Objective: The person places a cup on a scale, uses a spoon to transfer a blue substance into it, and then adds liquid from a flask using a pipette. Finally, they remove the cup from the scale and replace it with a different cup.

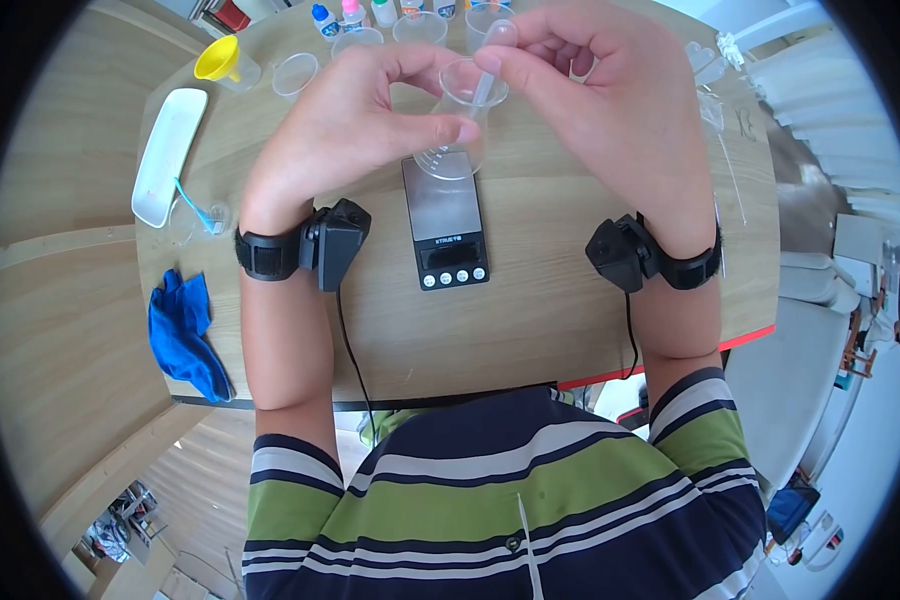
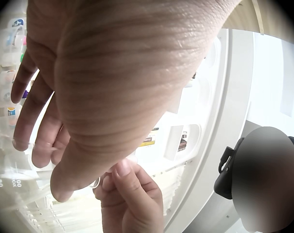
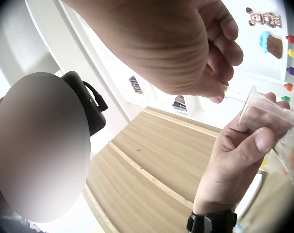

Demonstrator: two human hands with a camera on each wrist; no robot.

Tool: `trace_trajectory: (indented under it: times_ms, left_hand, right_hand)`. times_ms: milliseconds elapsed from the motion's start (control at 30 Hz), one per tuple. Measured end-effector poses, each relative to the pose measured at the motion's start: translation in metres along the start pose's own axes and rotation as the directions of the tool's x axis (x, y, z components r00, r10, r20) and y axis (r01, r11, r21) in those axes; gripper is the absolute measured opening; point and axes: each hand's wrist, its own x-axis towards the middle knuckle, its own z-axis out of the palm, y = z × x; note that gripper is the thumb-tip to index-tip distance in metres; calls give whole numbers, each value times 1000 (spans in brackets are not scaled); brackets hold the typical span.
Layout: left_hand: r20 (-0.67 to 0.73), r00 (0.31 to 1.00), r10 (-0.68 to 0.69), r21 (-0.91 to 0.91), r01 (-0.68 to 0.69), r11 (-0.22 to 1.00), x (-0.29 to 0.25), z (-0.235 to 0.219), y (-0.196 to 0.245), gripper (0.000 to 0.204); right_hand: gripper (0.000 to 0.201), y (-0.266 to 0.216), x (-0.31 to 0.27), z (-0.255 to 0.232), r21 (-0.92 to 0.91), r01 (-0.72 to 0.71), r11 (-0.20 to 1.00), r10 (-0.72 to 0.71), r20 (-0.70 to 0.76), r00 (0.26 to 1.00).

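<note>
My left hand [image 1: 345,130] grips a clear conical flask [image 1: 452,158] with printed graduation marks, thumb on the near side and fingers behind. The flask is above a small digital scale [image 1: 445,205] and overlaps its far end in the head view. Between thumb and fingers, my right hand [image 1: 600,100] pinches a translucent plastic dropper [image 1: 500,35] near its bulb. The dropper's stem points down into the flask's mouth. In the right wrist view the dropper [image 3: 236,95] enters the flared rim of the flask [image 3: 251,109]. Both the flask and the left thumb [image 2: 64,187] show in the left wrist view.
Several clear cups [image 1: 295,75] and small dropper bottles [image 1: 325,22] stand along the far side. At left are a yellow funnel [image 1: 220,60] in a cup, a white tray [image 1: 168,155], a light-blue stick [image 1: 195,208] in a small container, and a blue cloth [image 1: 185,335].
</note>
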Motion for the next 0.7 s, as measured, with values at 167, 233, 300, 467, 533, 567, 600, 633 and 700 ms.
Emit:
trace_trajectory:
  times_ms: [167,233,300,467,533,567,600,633,700]
  left_hand:
    - [-8,1000,-16,31,16,999,-1,0,3,38]
    - [-3,1000,-7,19,7,1000,-1,0,1,39]
    - [-4,1000,-10,22,10,1000,-1,1,2,39]
    - [-14,1000,-24,6,25,1000,-1,2,3,40]
    - [-10,1000,-29,1,29,1000,-2,2,3,41]
    - [-13,999,-32,4,32,999,-2,2,3,41]
    - [-16,999,-34,19,34,999,-1,2,3,41]
    - [-20,999,-37,36,38,999,-1,2,2,42]
    - [-19,999,-30,51,31,998,-1,2,2,42]
  right_hand:
    - [10,-4,1,-5,-13,-64,998,65,49,997]
    - [10,8,3,-3,123,-78,989,71,62,996]
    - [11,-2,1,-7,39,-16,999,14,54,998]
    - [11,19,1,-3,-108,46,993,-37,82,996]
    - [12,20,1,0,-59,51,997,-49,32,998]
    - [12,19,1,-1,-55,53,997,-51,33,998]
    - [11,17,2,-3,-68,43,997,-39,56,998]
    - [10,16,2,-3,-79,34,996,-28,80,996]
    - [10,16,2,-2,-60,33,998,-29,77,997]
